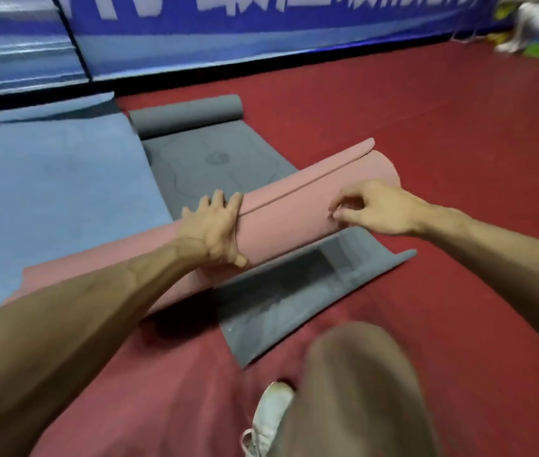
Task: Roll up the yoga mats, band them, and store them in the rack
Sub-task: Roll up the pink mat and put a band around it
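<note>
Item: pink mat (294, 206), rolled; portion on the wrist side of the left hand (212, 230) is covered by that arm's forearm (80, 308), so that end cannot be made out; end beyond the right hand (377, 206) is visible and rounded. Right hand: fingers curled, thumb and fingertips close together against the roll's surface; whether anything is pinched between them cannot be told. Left hand: grasps the roll, fingers over the top, thumb underneath. Orientation: long axis runs from the left forearm, past the left hand, under the right hand and on away from the person; the mat's free edge shows as a seam along the top, from the left fingers to the end beyond the right hand. Position: roll lies across a grey mat (215, 159), which lies flat beyond both hands and ends there in a rolled part; its near end curls up below the right hand. Blue mat (56, 192): spread flat, outward of the left hand, partly cut off by the frame edge. Surface: red floor (459, 127). Room: blue banner (261, 28) with blurred white lettering along the far side; bright objects (532, 24) in the corner beyond the right hand, too blurred to identify. Near the camera: a knee (360, 374) in tan cloth and a white shoe (271, 413), both blurred.
</note>
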Tool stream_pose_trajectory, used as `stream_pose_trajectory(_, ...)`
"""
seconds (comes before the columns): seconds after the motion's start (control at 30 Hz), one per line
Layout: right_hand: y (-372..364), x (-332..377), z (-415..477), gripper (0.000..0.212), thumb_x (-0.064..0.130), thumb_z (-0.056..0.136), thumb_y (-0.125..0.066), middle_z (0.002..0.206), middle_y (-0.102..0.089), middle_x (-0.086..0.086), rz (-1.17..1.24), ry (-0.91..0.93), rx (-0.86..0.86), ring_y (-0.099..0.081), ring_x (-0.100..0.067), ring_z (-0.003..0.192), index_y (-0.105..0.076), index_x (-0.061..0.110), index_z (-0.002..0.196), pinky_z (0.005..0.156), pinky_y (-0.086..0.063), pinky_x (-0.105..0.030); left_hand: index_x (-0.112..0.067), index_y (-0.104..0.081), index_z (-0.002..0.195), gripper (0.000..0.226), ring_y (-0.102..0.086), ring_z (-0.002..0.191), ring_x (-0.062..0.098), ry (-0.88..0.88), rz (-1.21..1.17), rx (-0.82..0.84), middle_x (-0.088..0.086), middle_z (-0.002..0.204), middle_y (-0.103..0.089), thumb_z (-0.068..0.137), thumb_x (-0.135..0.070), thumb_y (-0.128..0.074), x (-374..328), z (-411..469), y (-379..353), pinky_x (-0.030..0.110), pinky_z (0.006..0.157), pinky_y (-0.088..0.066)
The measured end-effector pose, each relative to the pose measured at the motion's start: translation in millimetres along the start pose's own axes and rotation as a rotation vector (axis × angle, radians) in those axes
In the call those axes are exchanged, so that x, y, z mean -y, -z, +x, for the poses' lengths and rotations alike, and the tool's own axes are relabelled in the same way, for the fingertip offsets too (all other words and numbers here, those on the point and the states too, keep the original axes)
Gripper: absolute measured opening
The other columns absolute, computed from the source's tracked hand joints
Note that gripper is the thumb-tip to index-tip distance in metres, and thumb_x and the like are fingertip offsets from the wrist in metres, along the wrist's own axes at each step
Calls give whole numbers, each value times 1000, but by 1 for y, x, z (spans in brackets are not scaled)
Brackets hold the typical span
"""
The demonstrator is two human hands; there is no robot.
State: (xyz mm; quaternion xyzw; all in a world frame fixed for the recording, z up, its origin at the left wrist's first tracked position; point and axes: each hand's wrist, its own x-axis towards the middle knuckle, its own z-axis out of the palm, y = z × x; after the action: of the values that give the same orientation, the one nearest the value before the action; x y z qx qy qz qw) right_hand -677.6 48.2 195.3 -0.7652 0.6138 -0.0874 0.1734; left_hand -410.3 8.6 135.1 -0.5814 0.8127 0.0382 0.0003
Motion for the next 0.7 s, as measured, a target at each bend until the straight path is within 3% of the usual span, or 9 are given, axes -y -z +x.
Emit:
stream_pose_trajectory(0.07,8,-36,-45,8,21,89,-63,80,-66,14,26,-103,55,-60,3,73,-69,23,95,67,-44,-12,-22,-29,134,107,-39,118,32,-50,-12,-19,10,124,-37,47,-55,-83,-44,12,20,54,93,-39)
stream_pose_trajectory(0.17,-2,-95,-108,11,20,88,-65,77,-70,2,67,-296,140,-63,-7,69,-71,15,96,72,-48,-19,-21,-29,133,106,-39,118,33,-149,-13,-39,11,124,-37,49,-54,-84,-115,22,41,55,92,-43)
stream_pose_trajectory(0.3,-38,-160,-183,16,14,88,-63,64,-66,3,172,-492,181,-60,-5,52,-67,19,73,58,-46,-13,-19,-22,138,114,-37,121,34,-310,62,-3,11,127,-34,49,-55,-84,-206,21,38,55,88,-46)
stream_pose_trajectory(0.37,-63,-187,-210,19,19,88,-63,67,-65,6,192,-557,197,-59,-6,59,-63,22,69,64,-43,-17,-18,-21,140,116,-37,120,35,-397,116,30,11,127,-33,50,-56,-84,-246,16,22,55,86,-47)
stream_pose_trajectory(0.43,-93,-208,-232,10,26,88,-63,79,-67,4,178,-624,246,-61,-13,75,-67,22,80,72,-43,-21,-17,-20,142,120,-37,120,34,-481,167,69,11,127,-33,50,-57,-84,-281,8,-3,55,84,-45)
stream_pose_trajectory(0.5,-128,-228,-253,19,30,88,-61,95,-70,-4,186,-689,290,-63,-22,92,-72,16,95,80,-46,-27,-18,-17,145,122,-38,119,34,-559,202,111,10,129,-33,50,-58,-84,-308,0,-35,55,83,-45)
stream_pose_trajectory(0.7,-228,-262,-312,37,40,90,-57,110,-67,-9,220,-879,400,-63,-26,102,-68,12,112,83,-47,-29,-19,-22,141,115,-38,118,33,-637,138,289,10,127,-32,51,-53,-85,-345,-21,-110,54,85,-47)
